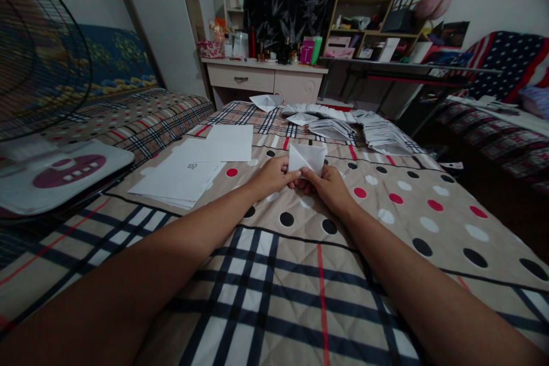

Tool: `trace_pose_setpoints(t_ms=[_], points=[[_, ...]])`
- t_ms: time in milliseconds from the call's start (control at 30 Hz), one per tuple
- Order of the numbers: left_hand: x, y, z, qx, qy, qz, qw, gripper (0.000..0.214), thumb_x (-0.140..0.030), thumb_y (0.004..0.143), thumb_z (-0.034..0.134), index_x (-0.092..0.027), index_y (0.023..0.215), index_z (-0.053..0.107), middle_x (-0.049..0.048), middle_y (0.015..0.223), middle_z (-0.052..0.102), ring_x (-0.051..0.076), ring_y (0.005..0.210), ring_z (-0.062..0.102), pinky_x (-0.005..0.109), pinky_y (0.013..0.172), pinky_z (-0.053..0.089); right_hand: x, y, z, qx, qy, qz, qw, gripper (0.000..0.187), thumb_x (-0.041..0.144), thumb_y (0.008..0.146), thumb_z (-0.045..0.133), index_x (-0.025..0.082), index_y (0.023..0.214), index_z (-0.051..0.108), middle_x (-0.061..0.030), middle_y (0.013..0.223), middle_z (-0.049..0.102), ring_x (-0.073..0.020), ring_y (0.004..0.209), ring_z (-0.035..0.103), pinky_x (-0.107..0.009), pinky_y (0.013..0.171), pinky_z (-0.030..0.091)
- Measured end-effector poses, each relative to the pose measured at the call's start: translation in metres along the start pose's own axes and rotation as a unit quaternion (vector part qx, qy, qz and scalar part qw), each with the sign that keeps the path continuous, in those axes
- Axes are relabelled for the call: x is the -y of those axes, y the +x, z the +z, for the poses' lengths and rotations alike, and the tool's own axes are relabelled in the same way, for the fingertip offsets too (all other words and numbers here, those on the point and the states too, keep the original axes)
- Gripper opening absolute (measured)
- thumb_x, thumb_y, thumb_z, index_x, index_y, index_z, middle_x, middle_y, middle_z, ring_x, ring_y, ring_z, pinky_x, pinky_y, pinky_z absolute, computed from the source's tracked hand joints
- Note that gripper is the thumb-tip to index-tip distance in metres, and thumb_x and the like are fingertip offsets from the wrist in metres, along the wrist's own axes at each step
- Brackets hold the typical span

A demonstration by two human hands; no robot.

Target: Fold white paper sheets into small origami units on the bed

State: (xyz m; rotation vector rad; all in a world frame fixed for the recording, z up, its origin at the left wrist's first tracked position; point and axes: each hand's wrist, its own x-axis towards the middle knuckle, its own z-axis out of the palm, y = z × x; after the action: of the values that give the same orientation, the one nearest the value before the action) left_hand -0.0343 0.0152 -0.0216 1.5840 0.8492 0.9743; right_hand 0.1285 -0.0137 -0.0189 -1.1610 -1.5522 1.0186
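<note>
Between my two hands is a small folded sheet of white paper [307, 157], with creases running across its face. My left hand [274, 176] grips its lower left edge, thumb on the front and fingers curled behind. At the lower right, my right hand [330, 186] pinches the same paper, its thumb close to the left thumb. To the left lies a stack of flat white sheets [178, 174], the top one bearing a small dark mark. A smaller white sheet [229, 143] overlaps that stack.
Folded paper pieces [380, 131] stand in a long row beyond my hands, with a loose folded piece [266, 102] farther left. A fan [38, 51] and its white base [64, 174] are at left. A dresser [261, 77] stands past the patterned bedspread [283, 297].
</note>
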Motion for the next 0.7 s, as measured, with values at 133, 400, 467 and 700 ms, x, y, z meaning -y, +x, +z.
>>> trace_pose_setpoints(t_ms=[133,400,467,700], points=[[0.0005,0.0,0.0005,-0.006,-0.006,-0.006,1.0,0.009,-0.007,0.081,0.066,-0.009,0.086,0.06,-0.0007,0.063,0.063,0.008,0.054,0.061,0.018,0.052,0.05,0.0002,-0.0003,0.0001,0.004,0.001,-0.003,1.0,0.046,0.058,0.079,0.066,0.014,0.067,0.064,-0.0056,0.059,0.066,-0.0128,0.048,0.056,-0.024,0.047,0.043],[-0.0008,-0.0002,0.0009,-0.01,0.008,-0.009,1.0,0.004,-0.006,0.084,0.062,-0.009,0.084,0.059,-0.0002,0.063,0.064,0.007,0.052,0.06,0.018,0.052,0.05,-0.003,0.0004,0.0003,0.002,0.002,-0.012,1.0,0.044,0.056,0.08,0.065,0.014,0.067,0.064,-0.0051,0.059,0.065,-0.0134,0.048,0.057,-0.024,0.047,0.043],[-0.0015,-0.0005,0.001,-0.01,0.01,-0.011,1.0,0.004,-0.006,0.084,0.062,-0.009,0.085,0.059,-0.0002,0.063,0.064,0.007,0.052,0.06,0.018,0.052,0.05,-0.0029,0.0005,0.0001,0.003,0.004,-0.009,1.0,0.044,0.055,0.081,0.065,0.014,0.067,0.065,-0.0053,0.059,0.066,-0.0131,0.048,0.057,-0.024,0.047,0.043],[-0.0012,-0.0006,0.0006,-0.007,0.008,-0.004,1.0,0.004,-0.006,0.084,0.063,-0.008,0.084,0.059,0.0002,0.063,0.064,0.007,0.052,0.06,0.018,0.051,0.049,-0.0016,0.0,-0.0007,0.009,0.001,-0.016,1.0,0.043,0.053,0.082,0.065,0.013,0.066,0.065,-0.0057,0.059,0.066,-0.0126,0.048,0.056,-0.023,0.047,0.042]])
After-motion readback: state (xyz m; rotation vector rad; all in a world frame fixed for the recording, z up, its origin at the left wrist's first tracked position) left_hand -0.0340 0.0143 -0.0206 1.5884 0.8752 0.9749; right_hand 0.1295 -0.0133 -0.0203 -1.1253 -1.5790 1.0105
